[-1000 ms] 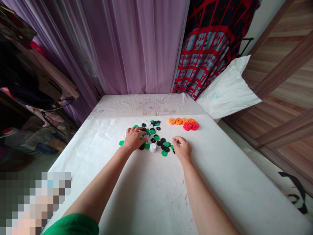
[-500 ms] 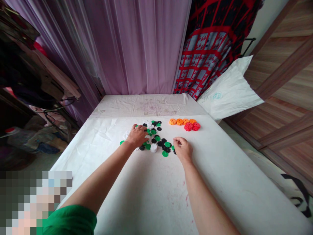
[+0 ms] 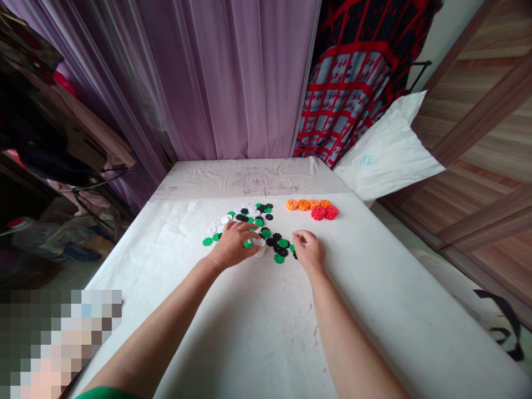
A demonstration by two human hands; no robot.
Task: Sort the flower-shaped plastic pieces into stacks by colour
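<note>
A scatter of green, black and white toothed plastic discs (image 3: 266,228) lies in the middle of a white-covered table (image 3: 257,321). My left hand (image 3: 235,244) rests palm down on the near part of that scatter, fingers curled over some pieces; what they grip is hidden. My right hand (image 3: 308,250) sits at the scatter's right edge, fingers pinched together on a small dark piece that is mostly hidden. A row of orange discs (image 3: 306,204) and two red discs (image 3: 325,213) lie apart at the far right.
Purple curtains (image 3: 216,83) hang behind the table. A red and black patterned cloth (image 3: 353,77) and a white plastic bag (image 3: 386,152) are at the back right. Clutter fills the dark left side. A wooden panel wall (image 3: 490,144) stands at the right.
My left hand has slid back toward me and to the right, now covering the near middle of the pile. White discs at the pile's left are uncovered. My right hand has barely moved.
</note>
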